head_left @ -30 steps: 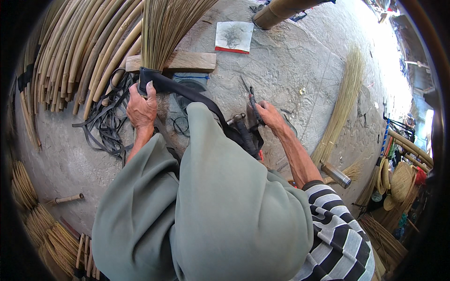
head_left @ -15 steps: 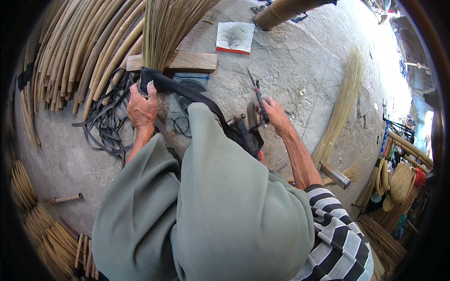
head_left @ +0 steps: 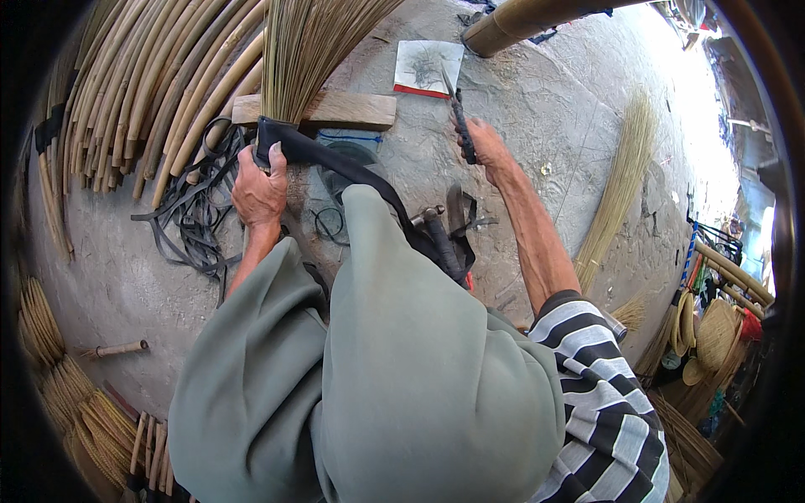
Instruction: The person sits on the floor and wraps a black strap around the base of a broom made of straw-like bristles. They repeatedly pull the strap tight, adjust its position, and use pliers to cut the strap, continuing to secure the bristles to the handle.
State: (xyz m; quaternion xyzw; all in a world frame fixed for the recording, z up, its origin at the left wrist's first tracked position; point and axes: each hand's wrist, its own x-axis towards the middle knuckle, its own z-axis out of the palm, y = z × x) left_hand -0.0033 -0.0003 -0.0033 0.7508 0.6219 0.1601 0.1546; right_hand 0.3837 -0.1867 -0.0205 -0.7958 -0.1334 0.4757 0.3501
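Gripping the black strap (head_left: 335, 159) where it wraps the broom bundle (head_left: 314, 46) over the wooden block (head_left: 335, 109), the left hand (head_left: 260, 189) is clenching its grip; right of the block, the right hand (head_left: 486, 147) is grasping a dark knife (head_left: 459, 121), blade raised.

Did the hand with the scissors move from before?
Yes. The right hand lifted the scissors up and away from the body, closer to the flat card with the red edge on the ground.
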